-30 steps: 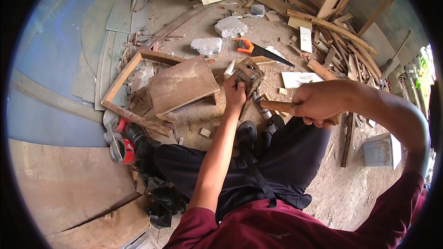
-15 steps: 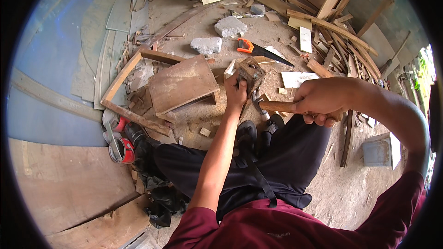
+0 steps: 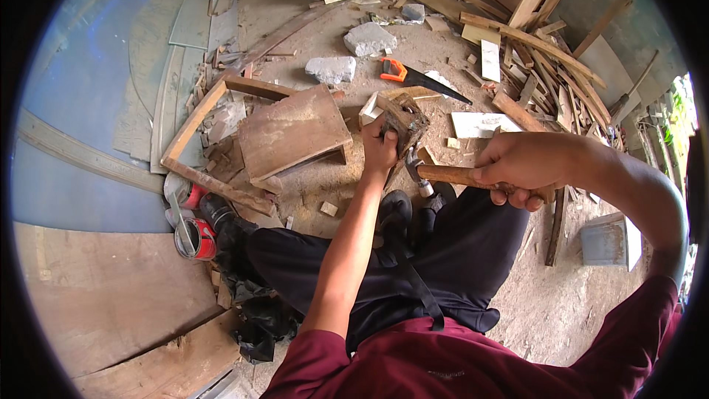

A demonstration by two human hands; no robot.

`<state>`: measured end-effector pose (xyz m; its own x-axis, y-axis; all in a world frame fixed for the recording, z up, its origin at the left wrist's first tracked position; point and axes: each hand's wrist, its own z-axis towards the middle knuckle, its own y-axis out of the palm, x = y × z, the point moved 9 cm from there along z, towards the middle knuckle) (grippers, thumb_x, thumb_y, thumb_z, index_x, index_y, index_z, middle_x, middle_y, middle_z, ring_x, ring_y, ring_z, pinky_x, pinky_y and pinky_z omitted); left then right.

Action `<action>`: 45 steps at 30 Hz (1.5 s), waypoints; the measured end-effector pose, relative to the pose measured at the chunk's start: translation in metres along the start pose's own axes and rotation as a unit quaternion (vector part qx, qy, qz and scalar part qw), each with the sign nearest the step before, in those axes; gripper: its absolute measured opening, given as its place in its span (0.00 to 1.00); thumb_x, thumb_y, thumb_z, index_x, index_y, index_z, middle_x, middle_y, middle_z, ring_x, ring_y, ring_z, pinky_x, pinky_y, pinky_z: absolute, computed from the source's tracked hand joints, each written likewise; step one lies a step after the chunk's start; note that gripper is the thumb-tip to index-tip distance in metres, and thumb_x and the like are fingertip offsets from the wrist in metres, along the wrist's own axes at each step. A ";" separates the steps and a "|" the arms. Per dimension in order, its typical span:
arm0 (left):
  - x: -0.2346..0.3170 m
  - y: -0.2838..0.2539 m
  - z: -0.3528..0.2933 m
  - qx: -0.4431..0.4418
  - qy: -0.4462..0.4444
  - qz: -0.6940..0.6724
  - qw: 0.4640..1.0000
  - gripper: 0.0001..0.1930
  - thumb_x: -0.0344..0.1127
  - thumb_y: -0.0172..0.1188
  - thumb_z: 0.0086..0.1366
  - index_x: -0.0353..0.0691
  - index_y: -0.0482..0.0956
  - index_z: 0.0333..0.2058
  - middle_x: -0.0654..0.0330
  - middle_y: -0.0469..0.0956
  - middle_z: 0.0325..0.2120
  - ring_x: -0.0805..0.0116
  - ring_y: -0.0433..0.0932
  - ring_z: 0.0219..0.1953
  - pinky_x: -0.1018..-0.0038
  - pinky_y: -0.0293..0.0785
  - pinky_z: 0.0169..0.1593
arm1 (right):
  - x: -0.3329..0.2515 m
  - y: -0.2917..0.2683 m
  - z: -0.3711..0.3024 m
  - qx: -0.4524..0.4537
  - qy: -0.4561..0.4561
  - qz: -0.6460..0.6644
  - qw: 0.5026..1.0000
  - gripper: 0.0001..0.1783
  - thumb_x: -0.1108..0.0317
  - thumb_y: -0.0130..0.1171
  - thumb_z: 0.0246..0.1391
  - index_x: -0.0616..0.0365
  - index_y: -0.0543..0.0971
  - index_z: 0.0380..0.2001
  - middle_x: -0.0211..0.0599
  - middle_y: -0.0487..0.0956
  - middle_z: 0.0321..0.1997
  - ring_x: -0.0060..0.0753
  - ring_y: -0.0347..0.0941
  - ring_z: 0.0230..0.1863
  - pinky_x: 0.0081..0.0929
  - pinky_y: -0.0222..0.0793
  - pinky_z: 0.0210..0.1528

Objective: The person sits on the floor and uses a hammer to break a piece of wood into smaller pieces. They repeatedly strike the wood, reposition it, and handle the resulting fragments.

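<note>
In the middle of the frame, a wood block (image 3: 408, 131) is held by the left hand (image 3: 379, 146), a hammer (image 3: 447, 174) by the right hand (image 3: 509, 170). A flat gray stick (image 3: 184, 227) is held in a red can (image 3: 207, 244), lower left.

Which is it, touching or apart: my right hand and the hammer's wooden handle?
Touching: the head view shows the right hand gripping the wooden handle.

the head view, a wide fisheye, looks down and forward from above the maroon shirt (image 3: 443, 366), on the near side of the wooden box (image 3: 295, 133); the shirt is closest, the box farther, and floor (image 3: 432, 48) stretches well beyond that box.
</note>
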<state>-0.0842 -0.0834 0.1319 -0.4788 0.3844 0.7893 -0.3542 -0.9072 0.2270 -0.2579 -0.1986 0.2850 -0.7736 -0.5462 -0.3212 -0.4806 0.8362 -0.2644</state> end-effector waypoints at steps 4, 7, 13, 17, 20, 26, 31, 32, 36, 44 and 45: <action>-0.005 -0.005 0.001 0.010 -0.018 -0.001 1.000 0.45 0.77 0.49 0.61 0.30 0.81 0.38 0.63 0.81 0.27 0.75 0.75 0.33 0.70 0.72 0.36 | -0.002 0.001 0.002 0.004 -0.027 -0.080 0.996 0.16 0.59 0.50 0.69 0.61 0.72 0.33 0.27 0.70 0.24 0.14 0.62 0.16 0.21 0.65 0.16; -0.027 -0.013 0.003 0.037 -0.059 0.003 0.998 0.44 0.77 0.48 0.61 0.30 0.81 0.34 0.66 0.78 0.22 0.76 0.72 0.28 0.71 0.68 0.31 | -0.006 0.003 0.004 0.010 -0.045 -0.088 0.995 0.16 0.59 0.51 0.68 0.62 0.73 0.33 0.25 0.70 0.23 0.15 0.64 0.17 0.21 0.65 0.17; -0.061 -0.028 0.012 0.051 -0.095 -0.024 0.994 0.45 0.77 0.45 0.63 0.29 0.79 0.34 0.62 0.78 0.25 0.74 0.72 0.31 0.69 0.69 0.35 | -0.022 -0.004 0.011 0.023 -0.062 -0.097 0.993 0.16 0.59 0.50 0.68 0.63 0.75 0.38 0.26 0.71 0.25 0.16 0.66 0.19 0.21 0.70 0.19; -0.068 -0.024 0.017 0.042 -0.078 -0.011 0.996 0.42 0.73 0.45 0.66 0.28 0.77 0.32 0.62 0.75 0.23 0.72 0.69 0.29 0.67 0.67 0.34 | -0.019 -0.012 0.018 0.031 -0.049 -0.087 0.995 0.15 0.59 0.50 0.68 0.63 0.75 0.40 0.26 0.72 0.26 0.16 0.67 0.19 0.21 0.71 0.19; -0.076 -0.025 0.023 0.039 -0.081 -0.008 0.996 0.40 0.70 0.46 0.67 0.28 0.76 0.32 0.62 0.74 0.22 0.72 0.68 0.29 0.66 0.66 0.33 | -0.020 -0.015 0.019 0.044 -0.052 -0.073 0.995 0.15 0.59 0.50 0.68 0.63 0.75 0.40 0.27 0.72 0.25 0.17 0.67 0.19 0.21 0.71 0.19; -0.067 -0.039 0.042 0.099 -0.045 0.041 0.993 0.39 0.70 0.48 0.68 0.29 0.76 0.29 0.64 0.73 0.21 0.75 0.67 0.27 0.70 0.64 0.31 | -0.025 -0.029 0.047 0.163 -0.198 -0.128 0.958 0.16 0.60 0.50 0.64 0.66 0.74 0.34 0.38 0.76 0.22 0.31 0.74 0.17 0.30 0.71 0.17; -0.070 -0.079 0.061 0.176 -0.069 -0.026 0.982 0.39 0.72 0.45 0.68 0.33 0.74 0.26 0.65 0.76 0.23 0.76 0.70 0.28 0.73 0.68 0.33 | -0.010 -0.038 0.135 0.219 -0.207 0.057 0.952 0.16 0.60 0.49 0.64 0.63 0.71 0.32 0.39 0.74 0.20 0.32 0.72 0.13 0.34 0.66 0.12; -0.068 -0.085 0.057 0.189 -0.064 -0.024 0.979 0.39 0.72 0.45 0.68 0.33 0.74 0.26 0.65 0.76 0.23 0.76 0.71 0.29 0.73 0.69 0.33 | -0.011 -0.034 0.142 0.194 -0.206 0.064 0.957 0.16 0.59 0.49 0.64 0.63 0.71 0.31 0.38 0.73 0.19 0.31 0.71 0.12 0.33 0.65 0.12; -0.070 -0.092 0.053 0.141 -0.067 -0.035 0.987 0.40 0.72 0.46 0.67 0.31 0.77 0.35 0.62 0.78 0.28 0.75 0.73 0.31 0.72 0.72 0.36 | -0.006 -0.025 0.138 0.097 -0.174 0.071 0.977 0.16 0.58 0.48 0.67 0.61 0.71 0.31 0.32 0.67 0.15 0.22 0.62 0.11 0.25 0.57 0.10; -0.092 -0.055 0.055 0.074 -0.107 -0.096 0.987 0.39 0.69 0.42 0.70 0.30 0.77 0.29 0.62 0.77 0.25 0.73 0.72 0.29 0.71 0.70 0.32 | -0.015 -0.012 0.063 -0.050 -0.172 0.223 0.958 0.33 0.74 0.46 0.64 0.52 0.56 0.72 0.46 0.79 0.38 0.17 0.62 0.21 0.19 0.61 0.18; -0.091 -0.058 0.053 0.070 -0.107 -0.073 0.989 0.39 0.68 0.41 0.71 0.30 0.77 0.28 0.62 0.76 0.25 0.73 0.72 0.29 0.71 0.69 0.32 | -0.021 -0.009 0.059 -0.045 -0.185 0.217 0.957 0.33 0.75 0.45 0.63 0.53 0.57 0.71 0.47 0.79 0.39 0.18 0.61 0.21 0.19 0.61 0.18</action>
<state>0.0224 -0.0744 0.0765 -0.2446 0.4809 0.8420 -0.2854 -0.8656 0.4115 -0.2133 -0.1979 0.2404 -0.7174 -0.1129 -0.6874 -0.1934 0.9803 0.0408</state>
